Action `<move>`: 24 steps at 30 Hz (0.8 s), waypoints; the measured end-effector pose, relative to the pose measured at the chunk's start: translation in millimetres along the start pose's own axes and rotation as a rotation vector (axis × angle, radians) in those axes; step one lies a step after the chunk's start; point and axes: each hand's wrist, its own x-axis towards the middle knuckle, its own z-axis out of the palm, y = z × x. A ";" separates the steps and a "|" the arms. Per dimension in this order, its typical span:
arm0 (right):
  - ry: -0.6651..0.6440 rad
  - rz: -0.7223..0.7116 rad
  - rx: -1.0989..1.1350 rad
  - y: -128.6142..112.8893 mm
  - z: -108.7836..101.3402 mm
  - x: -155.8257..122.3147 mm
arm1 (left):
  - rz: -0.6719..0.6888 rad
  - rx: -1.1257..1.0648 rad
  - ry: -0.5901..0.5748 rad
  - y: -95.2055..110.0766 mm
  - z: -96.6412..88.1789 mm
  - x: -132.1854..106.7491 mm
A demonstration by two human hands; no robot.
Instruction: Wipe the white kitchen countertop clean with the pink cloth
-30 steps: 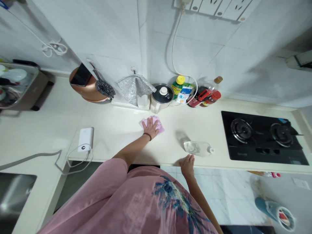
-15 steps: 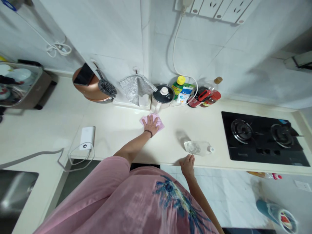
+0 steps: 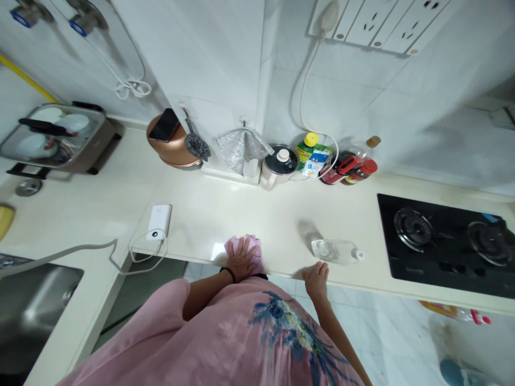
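A crumpled pink cloth point(image 3: 257, 253) lies on the pale counter close to its front edge. My left hand point(image 3: 241, 261) presses down on it from above, palm down with the fingers stretched out over the fabric. At the counter's front edge rests my right hand point(image 3: 316, 280), holding nothing, its fingers extended side by side on the edge. Just beyond those fingertips a clear plastic bottle point(image 3: 336, 251) with a white cap lies on its side, apart from the hand as far as I can see.
A white power bank point(image 3: 159, 222) with a looped cable sits left. Along the wall stand a copper-coloured pot point(image 3: 177, 150), a lidded cooking pot point(image 3: 280, 161) and several condiment containers point(image 3: 308, 147). A black gas stove point(image 3: 442, 244) is right, a metal sink point(image 3: 38, 305) lower left.
My left hand has drawn the pink cloth from near the lidded pot back to the counter's front edge. My right hand stays at the edge. The view has shifted left.
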 end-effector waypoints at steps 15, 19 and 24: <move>0.008 0.003 -0.024 5.9 4.1 -1.0 | -0.244 -0.030 0.062 -39.6 -79.7 140.0; -0.002 0.014 -0.057 3.1 1.4 -1.2 | -0.276 -0.081 0.110 -51.4 -106.1 188.6; -0.014 0.021 -0.042 1.8 -0.1 -1.0 | -0.268 -0.122 0.187 -53.3 -120.9 216.1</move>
